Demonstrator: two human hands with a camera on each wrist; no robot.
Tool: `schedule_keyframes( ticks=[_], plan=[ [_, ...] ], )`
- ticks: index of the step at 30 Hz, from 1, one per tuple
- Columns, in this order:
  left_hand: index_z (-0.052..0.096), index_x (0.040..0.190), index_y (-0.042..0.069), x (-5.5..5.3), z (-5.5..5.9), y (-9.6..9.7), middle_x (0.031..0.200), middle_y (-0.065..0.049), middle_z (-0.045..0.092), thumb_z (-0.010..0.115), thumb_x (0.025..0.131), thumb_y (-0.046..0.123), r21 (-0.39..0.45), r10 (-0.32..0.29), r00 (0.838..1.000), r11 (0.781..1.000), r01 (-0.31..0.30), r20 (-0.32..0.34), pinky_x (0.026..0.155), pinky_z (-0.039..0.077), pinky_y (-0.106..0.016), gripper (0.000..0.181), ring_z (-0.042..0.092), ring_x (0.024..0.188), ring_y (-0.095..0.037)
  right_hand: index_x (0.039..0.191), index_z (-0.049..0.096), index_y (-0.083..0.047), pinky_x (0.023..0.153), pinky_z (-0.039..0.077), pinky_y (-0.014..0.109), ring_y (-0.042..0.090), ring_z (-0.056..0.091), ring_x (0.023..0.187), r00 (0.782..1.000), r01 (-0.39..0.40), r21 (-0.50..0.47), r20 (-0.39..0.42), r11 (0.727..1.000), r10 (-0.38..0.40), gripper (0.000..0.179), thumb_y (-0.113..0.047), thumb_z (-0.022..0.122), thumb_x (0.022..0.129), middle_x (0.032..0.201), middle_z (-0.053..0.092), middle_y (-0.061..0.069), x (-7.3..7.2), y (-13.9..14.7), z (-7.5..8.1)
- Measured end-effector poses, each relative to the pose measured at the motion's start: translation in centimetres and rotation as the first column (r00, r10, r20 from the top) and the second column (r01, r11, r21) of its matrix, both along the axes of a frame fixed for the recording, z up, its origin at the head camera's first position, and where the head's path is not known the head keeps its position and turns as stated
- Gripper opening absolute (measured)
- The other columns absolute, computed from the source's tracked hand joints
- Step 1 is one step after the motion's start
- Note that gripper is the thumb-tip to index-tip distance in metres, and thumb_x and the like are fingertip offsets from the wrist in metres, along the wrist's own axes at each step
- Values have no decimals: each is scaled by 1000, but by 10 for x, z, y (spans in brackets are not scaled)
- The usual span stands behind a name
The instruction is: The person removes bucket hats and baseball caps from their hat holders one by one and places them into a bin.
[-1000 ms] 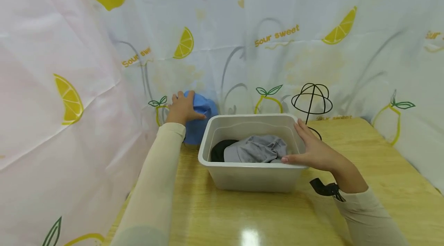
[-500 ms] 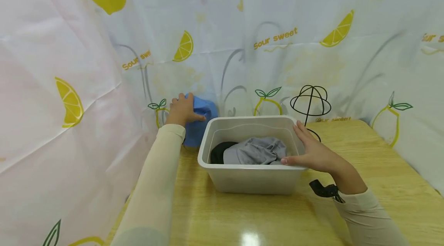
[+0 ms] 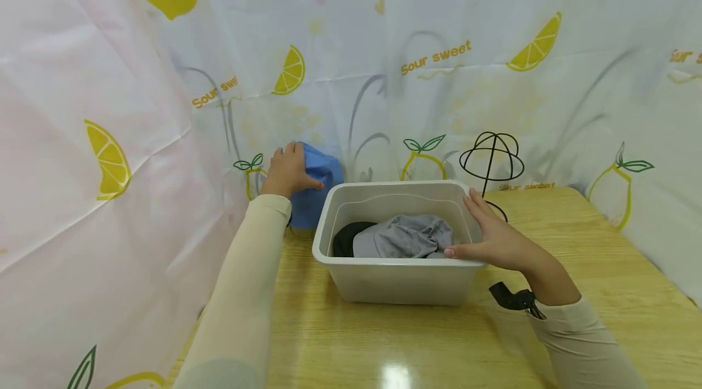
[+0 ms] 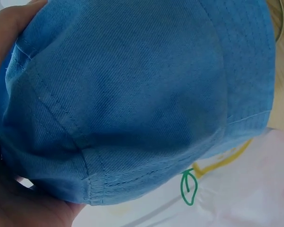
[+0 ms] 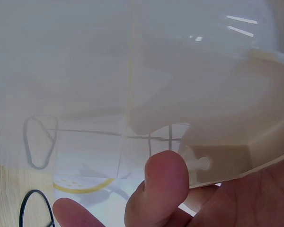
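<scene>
My left hand [image 3: 286, 172] grips a blue cap [image 3: 323, 191] at the back left, against the patterned curtain. In the left wrist view the fingers and thumb close round the crown of the cap [image 4: 142, 90], with its brim towards the right. Part of a thin wire ring [image 4: 280, 19] shows beyond the brim. My right hand [image 3: 501, 242] rests on the right end of a white plastic tub [image 3: 403, 282], its fingers spread along the rim and its thumb at the front edge. Inside the tub lie a grey cap [image 3: 406, 236] and a dark item [image 3: 349, 239], partly hidden.
Behind the tub's right end stands a black wire hat stand [image 3: 490, 160]. The wooden table [image 3: 576, 242] meets a lemon-printed curtain [image 3: 351, 29] at the back and sides. A black strap piece [image 3: 511, 297] sticks out at my right wrist.
The left hand's fingers have drawn closer together on the blue cap. The right hand, tub and its contents keep their places; the view shifts slightly.
</scene>
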State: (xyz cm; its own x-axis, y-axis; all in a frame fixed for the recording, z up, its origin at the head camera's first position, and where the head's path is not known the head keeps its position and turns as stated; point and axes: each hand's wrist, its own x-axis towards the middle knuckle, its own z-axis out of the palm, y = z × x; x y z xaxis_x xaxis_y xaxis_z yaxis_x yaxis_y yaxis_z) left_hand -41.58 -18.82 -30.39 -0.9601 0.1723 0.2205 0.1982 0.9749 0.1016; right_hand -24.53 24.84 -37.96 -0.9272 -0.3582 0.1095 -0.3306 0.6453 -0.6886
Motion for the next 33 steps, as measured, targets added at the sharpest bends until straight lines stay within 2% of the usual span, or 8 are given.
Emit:
schedule_keyframes(
  ticks=[5, 13, 17, 23, 29, 33],
  plan=[
    [16, 164, -1, -3, -1, -4, 170, -25, 17, 92, 73, 52, 57, -14, 1000, 998, 13, 13, 121, 24, -67, 131, 20, 152, -55, 168, -1, -13, 114, 14, 80, 48, -6, 158, 1000, 9, 6, 1, 1000, -9, 124, -53, 82, 85, 173, -18, 3, -1, 0, -2],
    [7, 166, 0, -2, 1, -7, 173, -23, 3, 94, 71, 51, 66, -32, 998, 997, 28, 51, 122, 23, -67, 138, 13, 154, -56, 168, 0, -11, 113, 14, 80, 49, -6, 158, 1000, 8, -2, 4, 1000, -8, 123, -52, 82, 85, 173, -18, 5, 1, 1, -5],
    [6, 166, 0, -4, 5, -6, 173, -22, 2, 94, 71, 49, 32, -45, 999, 999, 44, 31, 120, 27, -67, 139, 16, 153, -56, 168, 1, -11, 113, 15, 80, 49, -5, 158, 1000, 3, -7, -8, 1000, -3, 123, -50, 82, 85, 174, -16, 5, 1, 1, -2],
    [6, 166, -1, -6, 17, -3, 173, -22, 1, 97, 68, 46, -20, -76, 997, 997, 76, -5, 119, 32, -64, 141, 27, 149, -57, 168, 0, -11, 113, 15, 81, 50, -5, 157, 1000, 1, -3, -10, 1000, -1, 123, -50, 82, 85, 174, -16, 6, 0, 0, -1],
    [2, 165, -2, -4, 27, -4, 172, -23, -4, 95, 72, 36, -18, -89, 996, 996, 89, 21, 118, 37, -57, 138, 35, 148, -50, 168, 1, -12, 114, 14, 80, 48, -5, 158, 1000, 8, 7, -7, 1000, -8, 123, -52, 82, 85, 174, -17, 3, -1, 0, -2],
    [3, 166, 0, -1, 30, -6, 173, -22, -4, 93, 74, 28, -2, -97, 995, 995, 97, 32, 116, 39, -57, 132, 38, 147, -49, 168, 1, -12, 114, 13, 80, 48, -6, 158, 1000, 10, 6, -4, 1000, -10, 124, -53, 82, 84, 174, -17, 3, -2, 1, -2]
  ],
)
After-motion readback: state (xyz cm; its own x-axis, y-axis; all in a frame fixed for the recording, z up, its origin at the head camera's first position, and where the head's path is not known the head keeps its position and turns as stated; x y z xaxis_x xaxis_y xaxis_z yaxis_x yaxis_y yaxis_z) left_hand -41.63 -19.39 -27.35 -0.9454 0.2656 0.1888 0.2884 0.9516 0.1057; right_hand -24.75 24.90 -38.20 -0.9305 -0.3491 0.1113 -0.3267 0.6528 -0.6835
